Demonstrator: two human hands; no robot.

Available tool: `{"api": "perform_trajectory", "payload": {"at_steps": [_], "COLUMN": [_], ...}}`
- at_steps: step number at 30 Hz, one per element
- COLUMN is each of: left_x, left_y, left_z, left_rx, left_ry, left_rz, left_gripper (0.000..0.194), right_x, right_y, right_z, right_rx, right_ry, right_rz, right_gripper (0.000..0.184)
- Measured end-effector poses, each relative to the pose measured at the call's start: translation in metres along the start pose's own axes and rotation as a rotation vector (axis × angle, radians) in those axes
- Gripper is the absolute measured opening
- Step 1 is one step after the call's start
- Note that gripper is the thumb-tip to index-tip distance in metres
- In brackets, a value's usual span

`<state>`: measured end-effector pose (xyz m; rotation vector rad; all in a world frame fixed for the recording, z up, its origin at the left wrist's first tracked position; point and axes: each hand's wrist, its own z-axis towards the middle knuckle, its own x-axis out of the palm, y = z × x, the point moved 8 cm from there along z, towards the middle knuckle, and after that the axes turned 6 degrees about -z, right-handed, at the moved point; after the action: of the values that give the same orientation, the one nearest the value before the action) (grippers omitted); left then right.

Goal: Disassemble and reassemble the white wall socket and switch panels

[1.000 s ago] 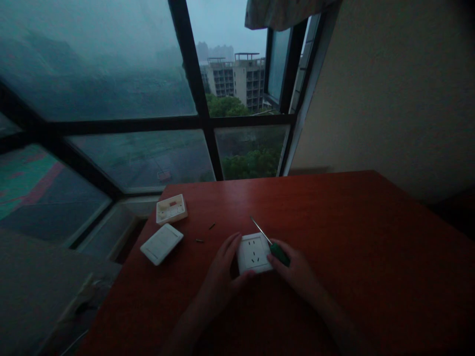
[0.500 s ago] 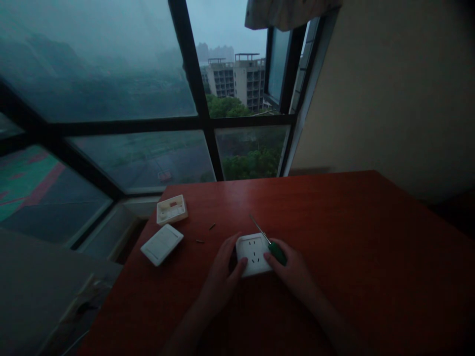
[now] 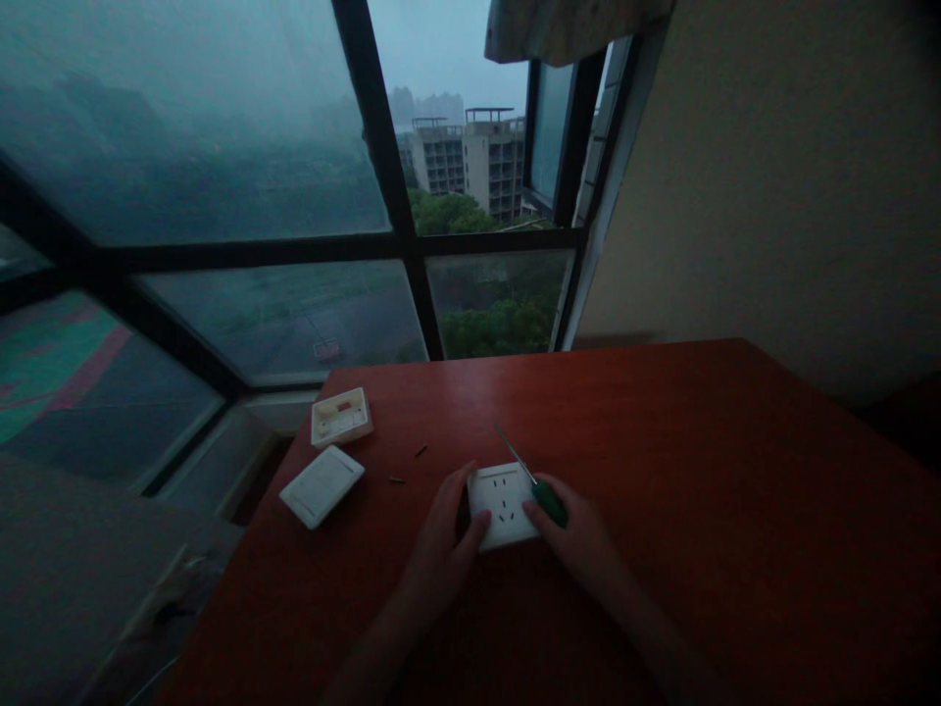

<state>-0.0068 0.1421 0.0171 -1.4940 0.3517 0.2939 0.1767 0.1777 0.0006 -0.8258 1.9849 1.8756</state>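
Observation:
A white wall socket (image 3: 503, 505) with several dark slots in its face is held between my hands over the table. My left hand (image 3: 447, 525) is closed on its left side, the thumb on the front near the lower corner. On the other side, my right hand (image 3: 577, 525) presses its thumb to the socket's right edge. That same hand also grips a screwdriver (image 3: 548, 498) by its green handle, the thin shaft slanting up and left past the socket's top right corner. The fingers behind the socket are hidden.
On the reddish-brown table (image 3: 647, 431), an open white mounting box (image 3: 342, 424) lies near the left edge, with a white rectangular plate (image 3: 321, 487) before it. Two small screws, a farther screw (image 3: 420, 450) and a nearer screw (image 3: 397, 480), lie left of my hands. A window (image 3: 257, 250) stands behind.
Nothing among the hands, socket and screwdriver has visibly moved; the whole view has only shifted by a hair.

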Motion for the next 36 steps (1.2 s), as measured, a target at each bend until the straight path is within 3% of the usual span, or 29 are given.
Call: {"api": "perform_trajectory", "payload": {"at_steps": [11, 15, 19, 25, 31, 36], "left_x": [-0.002, -0.002, -0.002, 0.007, 0.040, 0.075], "left_y": [0.005, 0.001, -0.011, -0.014, -0.025, -0.043], "left_z": [-0.001, -0.001, 0.003, 0.016, 0.057, 0.098], "left_rx": [-0.041, -0.024, 0.062, 0.097, 0.157, 0.281], "left_ry": [-0.025, 0.037, 0.107, 0.190, 0.204, 0.175], "left_rz": [0.009, -0.068, 0.056, 0.215, 0.223, 0.150], "left_gripper": [0.059, 0.076, 0.094, 0.087, 0.090, 0.084], "right_x": [0.001, -0.004, -0.019, -0.047, -0.064, -0.062], "right_y": [-0.002, 0.000, -0.002, -0.031, -0.062, -0.060], "right_z": [-0.001, -0.002, -0.005, -0.022, -0.048, -0.046], "right_rx": [-0.006, -0.006, 0.009, 0.122, 0.225, 0.174], "right_ry": [-0.011, -0.014, -0.054, -0.177, -0.261, -0.262], "right_rz": [-0.021, 0.074, 0.124, 0.056, 0.012, 0.030], "right_gripper": [0.049, 0.047, 0.043, 0.045, 0.047, 0.046]}}
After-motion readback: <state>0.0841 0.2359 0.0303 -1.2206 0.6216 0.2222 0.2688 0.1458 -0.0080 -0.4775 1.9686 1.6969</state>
